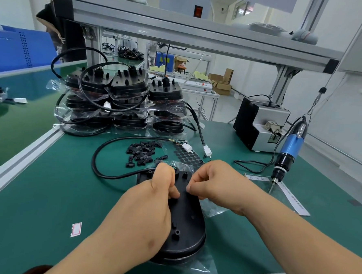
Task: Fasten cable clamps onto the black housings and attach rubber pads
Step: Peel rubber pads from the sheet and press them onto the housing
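A black oval housing [186, 224] lies on a clear bag near the table's front edge. Its black cable [102, 153] loops off to the left and ends in a white connector [187, 147]. My left hand [150, 202] rests over the housing's left side, fingers curled at its upper part. My right hand [213, 185] hovers just right of it, thumb and forefinger pinched together over the housing; what they pinch is too small to tell. A pile of black cable clamps [142, 153] and a sheet of round rubber pads [188, 156] lie behind the housing.
Stacks of bagged black housings [125, 99] with cables stand at the back. A blue electric screwdriver [288, 152] hangs at the right, beside a grey screw feeder [261, 124]. A small red-edged label [76, 229] lies front left. A conveyor [18, 110] runs along the left.
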Available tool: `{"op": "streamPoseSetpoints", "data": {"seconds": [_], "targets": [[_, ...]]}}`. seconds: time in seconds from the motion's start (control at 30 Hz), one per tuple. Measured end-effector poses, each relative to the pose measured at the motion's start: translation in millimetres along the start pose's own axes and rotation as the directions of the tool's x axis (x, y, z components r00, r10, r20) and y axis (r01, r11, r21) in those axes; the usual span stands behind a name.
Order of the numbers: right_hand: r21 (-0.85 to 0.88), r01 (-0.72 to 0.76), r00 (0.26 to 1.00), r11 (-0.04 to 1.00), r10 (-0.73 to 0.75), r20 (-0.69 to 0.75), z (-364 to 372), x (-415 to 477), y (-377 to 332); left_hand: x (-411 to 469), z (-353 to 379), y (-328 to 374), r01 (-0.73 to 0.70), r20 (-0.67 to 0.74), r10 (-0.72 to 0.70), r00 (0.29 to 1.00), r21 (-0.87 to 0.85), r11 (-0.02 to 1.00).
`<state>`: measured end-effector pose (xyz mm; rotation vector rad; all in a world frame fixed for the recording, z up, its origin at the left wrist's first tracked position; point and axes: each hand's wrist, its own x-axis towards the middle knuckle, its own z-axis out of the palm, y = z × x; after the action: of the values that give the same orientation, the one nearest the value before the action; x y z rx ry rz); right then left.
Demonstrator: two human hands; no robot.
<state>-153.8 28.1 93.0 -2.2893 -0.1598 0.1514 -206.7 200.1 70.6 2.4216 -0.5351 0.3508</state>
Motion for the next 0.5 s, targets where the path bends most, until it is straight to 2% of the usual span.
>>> {"op": "streamPoseSetpoints", "data": {"seconds": [0.03, 0.1, 0.23, 0.4, 0.5], "targets": [[0.006, 0.008, 1.0, 1.0, -0.008, 0.002, 0, -1, 0, 0, 0, 0, -0.025, -0.001, 0.025, 1.0, 0.038, 0.999], [0.001, 0.029, 1.0, 1.0, -0.029, 0.003, -1, -2, 1, 1, 4, -5, -0.074, -0.011, 0.074, 0.997, 0.0, 0.997], [-0.021, 0.072, 0.997, 0.997, -0.072, -0.004, 0, -3, 4, 2, 4, -13, -0.049, -0.037, 0.046, 0.998, -0.076, 0.996], [-0.086, 0.126, 0.991, 0.988, -0.129, -0.024, 4, -3, 8, 2, 5, -11, -0.083, -0.036, 0.081, 0.996, -0.062, 0.995], [0.018, 0.104, 0.994, 0.994, -0.104, -0.024, 6, -3, 13, 1, 2, -4, -0.039, -0.004, 0.039, 0.999, -0.005, 0.999]]}}
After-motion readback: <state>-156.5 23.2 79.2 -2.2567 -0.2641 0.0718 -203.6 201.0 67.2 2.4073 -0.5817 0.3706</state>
